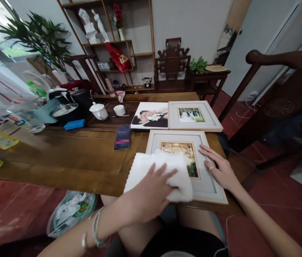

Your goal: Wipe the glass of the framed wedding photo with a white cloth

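The left hand (152,189) is pressing a white cloth (140,171) onto the near frame (204,180), its fingers standing apart over the fabric. The cloth is covering the lower left of the frame and hanging past its left border. The right hand (222,172) is resting on the frame's right side, with its fingers reaching over the pale mat, slightly apart, and 1 ring showing. The near frame is lying flat at the table's (94,153) near edge, just in front of the person's lap. 2 bands are circling the left wrist.

Behind the near frame, 2 things are lying side by side: a print (159,116) on the left and the far frame (194,115) on the right, which is showing a photo with greenery. A dark item (122,137), blurred by pixels, is lying left of the near frame.

Farther left, a lidded cup (99,112) and a small cup (119,110) are standing near each other on the table, and a blue block (74,124) is lying nearer the person. A black kettle (80,100) is standing behind the block. Below the table, a bin (72,212) is holding crumpled white scraps. A chair (174,59) is standing by the back wall.
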Demonstrator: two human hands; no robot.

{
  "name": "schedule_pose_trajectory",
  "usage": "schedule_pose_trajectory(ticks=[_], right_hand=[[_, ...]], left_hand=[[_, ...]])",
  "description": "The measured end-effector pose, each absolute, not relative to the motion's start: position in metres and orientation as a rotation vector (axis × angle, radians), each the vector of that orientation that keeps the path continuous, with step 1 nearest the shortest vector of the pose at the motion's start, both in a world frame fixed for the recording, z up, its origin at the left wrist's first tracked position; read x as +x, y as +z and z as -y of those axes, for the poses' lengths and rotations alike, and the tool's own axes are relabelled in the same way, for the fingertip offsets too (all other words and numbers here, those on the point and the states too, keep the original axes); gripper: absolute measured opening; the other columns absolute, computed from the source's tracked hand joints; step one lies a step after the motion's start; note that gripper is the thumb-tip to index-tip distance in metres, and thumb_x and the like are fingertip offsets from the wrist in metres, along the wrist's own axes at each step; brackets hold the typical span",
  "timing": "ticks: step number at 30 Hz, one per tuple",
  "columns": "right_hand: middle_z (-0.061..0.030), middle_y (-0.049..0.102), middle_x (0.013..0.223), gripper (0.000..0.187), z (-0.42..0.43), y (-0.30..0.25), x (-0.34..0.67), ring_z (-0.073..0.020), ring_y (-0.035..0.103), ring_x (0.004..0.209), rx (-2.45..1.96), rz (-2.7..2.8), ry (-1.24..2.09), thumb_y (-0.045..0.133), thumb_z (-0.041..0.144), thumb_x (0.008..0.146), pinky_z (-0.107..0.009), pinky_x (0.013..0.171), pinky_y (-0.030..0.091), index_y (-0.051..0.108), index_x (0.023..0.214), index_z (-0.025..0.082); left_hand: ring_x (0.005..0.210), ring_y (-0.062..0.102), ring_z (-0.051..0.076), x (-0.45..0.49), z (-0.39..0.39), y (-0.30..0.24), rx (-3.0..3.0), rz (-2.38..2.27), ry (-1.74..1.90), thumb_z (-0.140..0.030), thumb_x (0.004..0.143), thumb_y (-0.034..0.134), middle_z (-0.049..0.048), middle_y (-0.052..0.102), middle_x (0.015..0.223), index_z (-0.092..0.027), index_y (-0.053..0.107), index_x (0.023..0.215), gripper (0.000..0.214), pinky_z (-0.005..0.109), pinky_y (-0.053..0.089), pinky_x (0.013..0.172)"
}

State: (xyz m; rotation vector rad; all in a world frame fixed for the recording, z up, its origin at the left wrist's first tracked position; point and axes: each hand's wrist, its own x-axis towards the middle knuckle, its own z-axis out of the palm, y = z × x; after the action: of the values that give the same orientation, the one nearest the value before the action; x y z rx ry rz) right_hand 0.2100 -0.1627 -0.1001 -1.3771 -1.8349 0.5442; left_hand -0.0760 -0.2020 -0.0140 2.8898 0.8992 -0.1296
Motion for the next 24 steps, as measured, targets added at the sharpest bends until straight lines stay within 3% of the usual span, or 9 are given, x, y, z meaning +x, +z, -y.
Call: schedule_pose_trajectory(ticks=[4, 9, 14, 18, 24], right_hand=[[-0.0021, 0.05, 0.142, 0.041, 0.163, -0.099, 0.208, -0.0249, 0.04, 0.136, -1.387, 1.824, 0.548, 0.048, 0.022, 0.084, -0.049, 0.114, 0.029, 0.062, 0.123, 0.027], [-0.0031, 0.05, 0.142, 0.041, 0.163, -0.098, 0.207, -0.0254, 0.04, 0.136, -1.388, 1.822, 0.557, 0.048, 0.022, 0.084, -0.05, 0.114, 0.029, 0.062, 0.123, 0.026], [-0.0033, 0.052, 0.141, 0.041, 0.163, -0.097, 0.205, -0.0258, 0.04, 0.136, -1.389, 1.8, 0.563, 0.049, 0.022, 0.083, -0.051, 0.114, 0.029, 0.063, 0.121, 0.026], [-0.0035, 0.052, 0.141, 0.042, 0.164, -0.098, 0.205, -0.0258, 0.04, 0.136, -1.384, 1.795, 0.564, 0.049, 0.021, 0.082, -0.05, 0.114, 0.029, 0.062, 0.122, 0.025], [-0.0043, 0.049, 0.143, 0.042, 0.164, -0.1, 0.207, -0.0261, 0.039, 0.137, -1.367, 1.819, 0.549, 0.047, 0.021, 0.084, -0.052, 0.113, 0.03, 0.06, 0.124, 0.025]], left_hand=[[0.141, 0.024, 0.034, -0.072, 0.212, -0.019, 2.885, -0.941, -0.044, -0.032, 0.087, 0.054, 0.0054, 0.023, 0.156, -0.023, 0.061, 0.118, 0.033, 0.053, 0.027, 0.11], [0.142, 0.016, 0.037, -0.071, 0.149, -0.048, 2.911, -1.273, 0.151, -0.024, 0.083, 0.057, 0.009, 0.02, 0.156, -0.016, 0.067, 0.106, 0.026, 0.058, 0.017, 0.113], [0.143, 0.015, 0.033, -0.076, 0.108, -0.05, 2.857, -1.436, 0.248, -0.023, 0.09, 0.047, 0.0113, 0.022, 0.155, -0.014, 0.061, 0.119, 0.033, 0.059, 0.017, 0.113], [0.143, 0.016, 0.034, -0.068, 0.139, -0.037, 2.834, -1.252, 0.05, -0.022, 0.087, 0.053, 0.0097, 0.026, 0.154, -0.017, 0.065, 0.111, 0.027, 0.061, 0.015, 0.112], [0.143, 0.018, 0.031, -0.062, 0.216, -0.011, 2.795, -0.812, -0.132, -0.031, 0.088, 0.055, 0.005, 0.02, 0.156, -0.024, 0.06, 0.12, 0.033, 0.055, 0.023, 0.113]])
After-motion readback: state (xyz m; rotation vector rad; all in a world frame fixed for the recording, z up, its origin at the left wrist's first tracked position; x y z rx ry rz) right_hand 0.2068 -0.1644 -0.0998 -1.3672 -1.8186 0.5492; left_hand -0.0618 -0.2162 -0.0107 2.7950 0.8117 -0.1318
